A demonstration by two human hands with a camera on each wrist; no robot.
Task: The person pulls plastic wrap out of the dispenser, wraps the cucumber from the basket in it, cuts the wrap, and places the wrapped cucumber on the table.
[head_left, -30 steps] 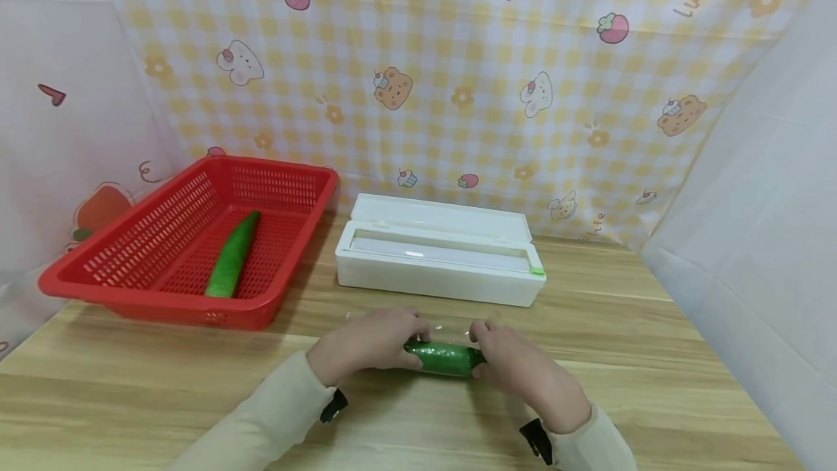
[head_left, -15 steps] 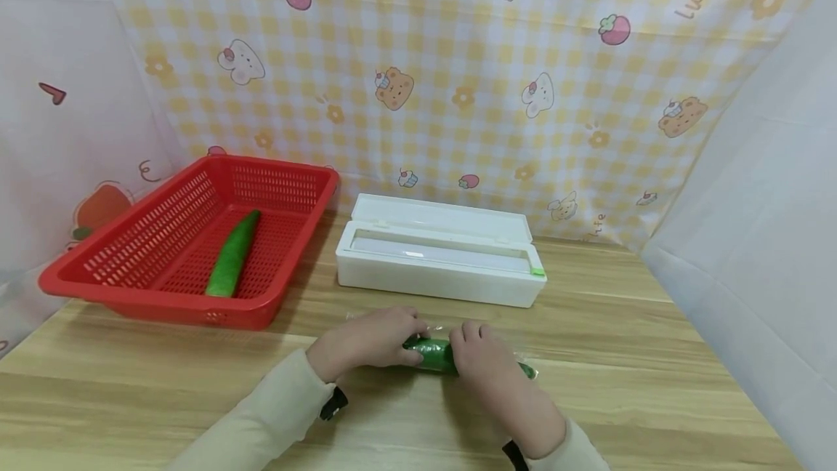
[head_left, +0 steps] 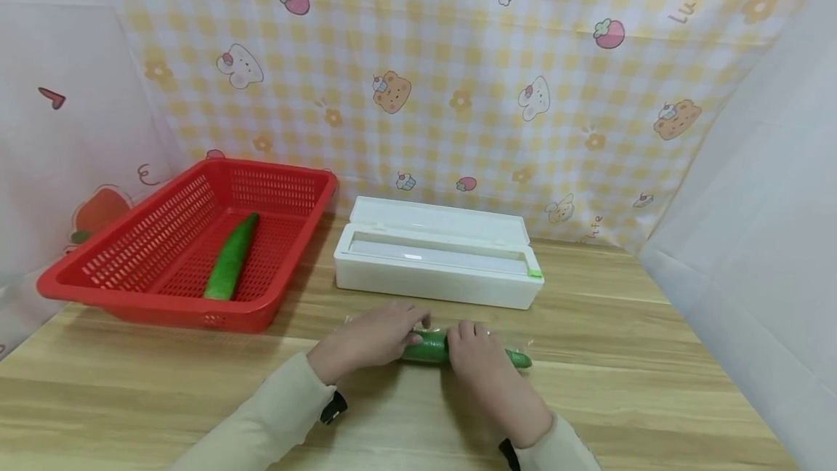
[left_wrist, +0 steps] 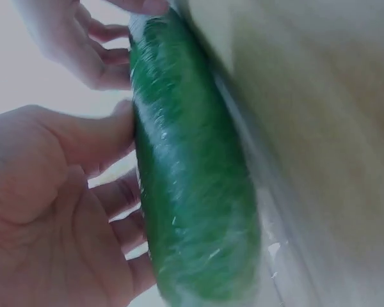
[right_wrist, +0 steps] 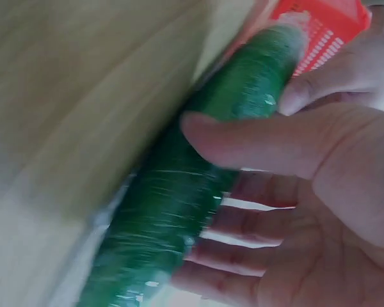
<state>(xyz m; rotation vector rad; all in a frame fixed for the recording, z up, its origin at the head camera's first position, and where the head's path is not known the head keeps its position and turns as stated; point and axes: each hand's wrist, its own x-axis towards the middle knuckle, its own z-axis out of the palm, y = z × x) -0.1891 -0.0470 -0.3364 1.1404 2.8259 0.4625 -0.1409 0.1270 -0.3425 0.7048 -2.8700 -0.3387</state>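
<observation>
A green cucumber (head_left: 428,349) lies crosswise on the table in front of me, wrapped in clear cling film that shines and wrinkles along its skin in the left wrist view. My left hand (head_left: 366,341) holds its left part, thumb on the near side and fingers beyond it. Around the middle, my right hand (head_left: 485,373) grips it, with the thumb (right_wrist: 208,137) laid across the skin in the right wrist view. The slimmer right tip sticks out past that hand. A loose edge of film (head_left: 519,346) shows beyond the cucumber.
Behind the hands stands a white cling film box (head_left: 434,278), its lid (head_left: 438,218) tipped back. To the left is a red plastic basket (head_left: 275,304) holding another green cucumber (head_left: 230,260). A patterned cloth (head_left: 458,57) hangs at the back of the wooden table (head_left: 628,384).
My right hand has shifted left from the cucumber's right end to its middle, uncovering the tip. The cucumber lies slightly farther from me. My left hand stays at the left part.
</observation>
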